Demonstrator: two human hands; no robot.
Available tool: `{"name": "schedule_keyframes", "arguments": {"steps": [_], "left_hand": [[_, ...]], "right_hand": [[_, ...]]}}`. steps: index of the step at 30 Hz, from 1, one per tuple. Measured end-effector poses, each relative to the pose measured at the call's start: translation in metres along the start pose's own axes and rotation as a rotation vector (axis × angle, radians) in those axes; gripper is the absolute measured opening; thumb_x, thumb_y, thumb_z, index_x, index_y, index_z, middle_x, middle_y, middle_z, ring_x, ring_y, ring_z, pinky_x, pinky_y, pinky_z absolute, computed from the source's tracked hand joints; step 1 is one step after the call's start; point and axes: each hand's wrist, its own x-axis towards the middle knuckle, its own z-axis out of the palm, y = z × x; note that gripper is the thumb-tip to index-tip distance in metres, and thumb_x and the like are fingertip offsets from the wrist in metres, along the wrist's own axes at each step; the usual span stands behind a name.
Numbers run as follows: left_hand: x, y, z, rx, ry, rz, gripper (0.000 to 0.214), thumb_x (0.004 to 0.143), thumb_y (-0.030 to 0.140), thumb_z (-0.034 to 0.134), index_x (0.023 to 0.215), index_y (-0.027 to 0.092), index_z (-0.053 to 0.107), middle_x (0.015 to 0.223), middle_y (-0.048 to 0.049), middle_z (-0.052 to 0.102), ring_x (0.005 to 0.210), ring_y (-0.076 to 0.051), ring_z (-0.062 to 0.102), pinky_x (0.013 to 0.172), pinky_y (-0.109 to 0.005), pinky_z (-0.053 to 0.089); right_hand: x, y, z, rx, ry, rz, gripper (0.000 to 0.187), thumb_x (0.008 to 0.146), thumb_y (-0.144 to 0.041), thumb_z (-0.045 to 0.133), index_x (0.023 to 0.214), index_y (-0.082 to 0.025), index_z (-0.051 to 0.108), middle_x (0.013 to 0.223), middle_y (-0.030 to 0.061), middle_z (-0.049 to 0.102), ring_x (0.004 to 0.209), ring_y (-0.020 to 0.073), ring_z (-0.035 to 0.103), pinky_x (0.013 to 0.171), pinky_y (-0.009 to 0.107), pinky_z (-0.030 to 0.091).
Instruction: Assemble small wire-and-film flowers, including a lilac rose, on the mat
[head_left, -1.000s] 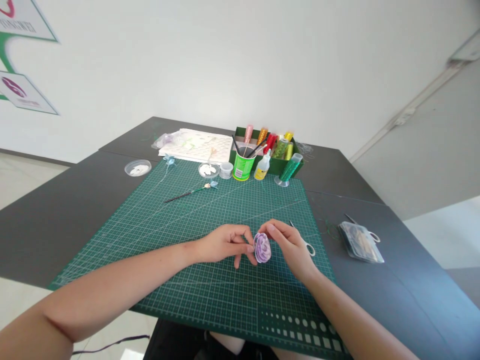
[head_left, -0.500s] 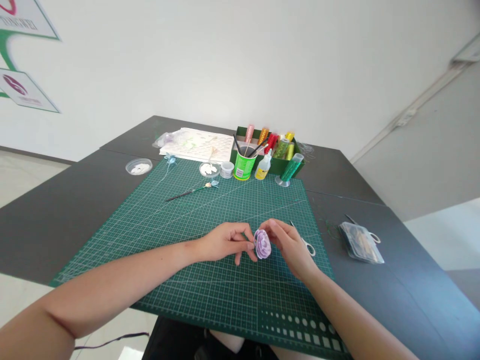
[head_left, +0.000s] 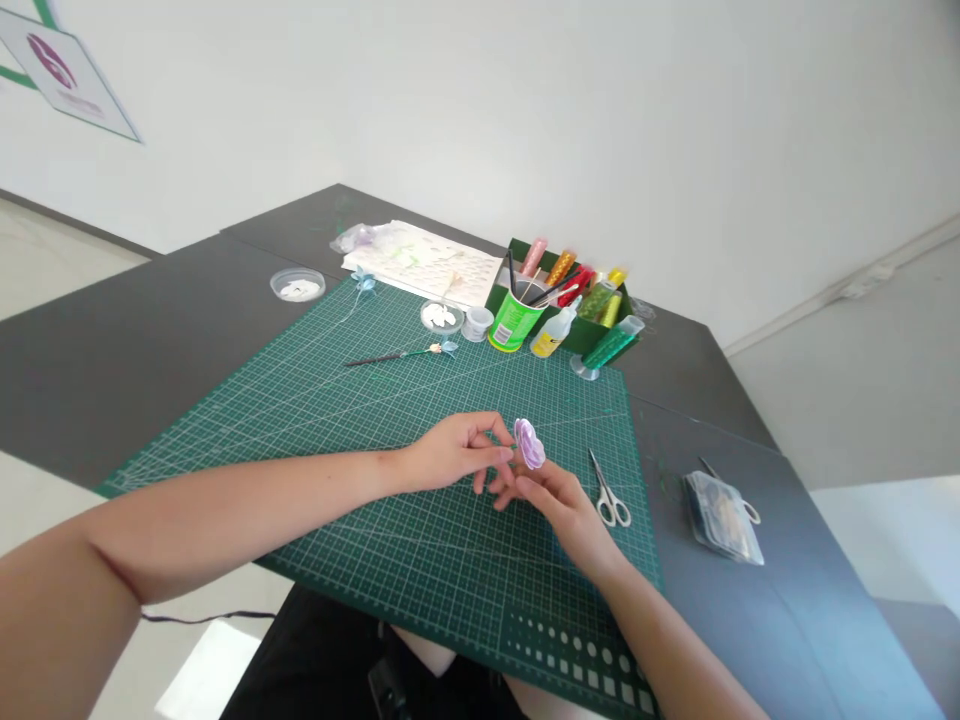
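A lilac artificial flower (head_left: 529, 443) with ruffled petals is held above the green cutting mat (head_left: 315, 420). My left hand (head_left: 461, 452) comes from the left, its thumb and forefinger pinched at the back of the flower. The stem is hidden by the fingers. My right hand (head_left: 559, 500) is just below the bloom, fingers stretched toward the left fingertips and thumb apart from them. White-handled scissors (head_left: 611, 498) lie on the mat to the right of my right hand. A thin dark stick with a small blue flower tip (head_left: 405, 354) lies beyond the hands.
At the back stand a green can of tools (head_left: 513, 322), a glue bottle (head_left: 553, 330), and a dark green box (head_left: 517, 248) with several coloured rolls. Dishes of white pieces (head_left: 298, 288), a blue flower (head_left: 364, 281) and white sheets (head_left: 420, 255) lie left. A clear plastic case (head_left: 724, 518) rests right.
The flower has turned and risen slightly. My right hand has dropped from beside the flower to beneath it, uncovering the scissors. The camera view has tilted.
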Motion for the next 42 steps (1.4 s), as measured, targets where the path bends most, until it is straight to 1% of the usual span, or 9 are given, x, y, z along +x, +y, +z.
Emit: {"name": "schedule_keyframes", "arguments": {"steps": [2,5,9,16,21,25,29,34,42], "left_hand": [[0.0,0.0,-0.001,0.04,0.032,-0.002,0.024,0.094,0.038,0.066,0.093,0.017,0.055,0.075,-0.0033,0.078,0.046,-0.008,0.059,0.045,-0.019,0.044],[0.001,0.001,-0.002,0.094,0.082,-0.025,0.02,0.095,0.036,0.063,0.094,0.018,0.054,0.08,-0.0037,0.079,0.044,-0.008,0.057,0.044,-0.019,0.041],[0.001,0.002,-0.003,0.192,0.148,-0.046,0.015,0.095,0.032,0.061,0.093,0.018,0.055,0.074,-0.0008,0.077,0.042,-0.007,0.054,0.043,-0.019,0.04],[0.0,0.011,-0.001,0.4,0.25,-0.13,0.012,0.094,0.027,0.062,0.088,0.017,0.061,0.08,-0.0017,0.08,0.048,-0.009,0.061,0.05,-0.021,0.047],[-0.004,0.012,0.001,0.542,0.223,-0.13,0.01,0.092,0.023,0.065,0.085,0.017,0.066,0.083,-0.0007,0.081,0.058,-0.012,0.07,0.06,-0.024,0.052],[-0.007,0.013,0.003,0.778,0.197,-0.049,0.014,0.091,0.027,0.069,0.08,0.019,0.071,0.074,0.0015,0.078,0.063,-0.014,0.07,0.061,-0.024,0.047],[-0.011,0.012,0.008,0.971,0.103,0.021,0.013,0.088,0.021,0.069,0.077,0.023,0.073,0.071,0.0038,0.076,0.066,-0.016,0.07,0.059,-0.024,0.04],[-0.018,0.01,0.015,1.137,-0.009,0.144,0.013,0.088,0.02,0.066,0.078,0.024,0.073,0.067,0.0041,0.073,0.056,-0.015,0.064,0.053,-0.026,0.03],[-0.021,0.008,0.016,1.211,-0.074,0.272,0.014,0.09,0.022,0.066,0.076,0.024,0.069,0.061,0.0047,0.067,0.052,-0.014,0.06,0.05,-0.028,0.023]], "right_hand": [[-0.004,-0.003,0.002,-0.222,0.059,-0.026,0.031,0.098,-0.041,0.055,0.106,-0.016,0.072,0.065,-0.0014,0.062,0.05,0.0131,0.055,0.054,0.027,0.046],[-0.01,-0.006,0.004,-0.618,0.148,-0.178,0.03,0.1,-0.035,0.055,0.113,-0.014,0.073,0.052,-0.0079,0.044,0.042,0.0103,0.044,0.046,0.024,0.034],[-0.014,-0.011,0.005,-0.902,0.201,-0.419,0.03,0.105,-0.029,0.049,0.113,-0.011,0.071,0.051,-0.0069,0.051,0.038,0.0085,0.047,0.043,0.022,0.036],[-0.022,-0.021,0.006,-0.993,0.246,-0.872,0.014,0.102,-0.012,0.057,0.109,-0.012,0.069,0.066,0.0021,0.074,0.046,0.0104,0.062,0.046,0.025,0.043],[-0.028,-0.02,0.005,-0.938,0.218,-0.938,0.023,0.097,-0.005,0.063,0.117,-0.012,0.07,0.064,0.0011,0.074,0.043,0.0105,0.059,0.043,0.028,0.041],[-0.028,-0.02,0.003,-0.869,0.206,-0.866,0.028,0.098,-0.011,0.062,0.122,-0.02,0.074,0.063,-0.0003,0.073,0.044,0.0113,0.059,0.044,0.027,0.046],[-0.027,-0.022,0.002,-0.76,0.314,-0.662,0.023,0.098,-0.021,0.063,0.11,-0.025,0.082,0.062,0.0015,0.075,0.042,0.0128,0.059,0.041,0.027,0.046],[-0.02,-0.022,-0.001,-0.514,0.409,-0.376,0.018,0.094,-0.027,0.069,0.097,-0.026,0.086,0.081,0.0054,0.083,0.056,0.0181,0.072,0.049,0.027,0.055],[-0.005,-0.018,-0.007,-0.354,0.458,-0.24,0.015,0.087,-0.028,0.073,0.092,-0.028,0.086,0.092,0.0043,0.084,0.078,0.0237,0.08,0.069,0.032,0.066]]}}
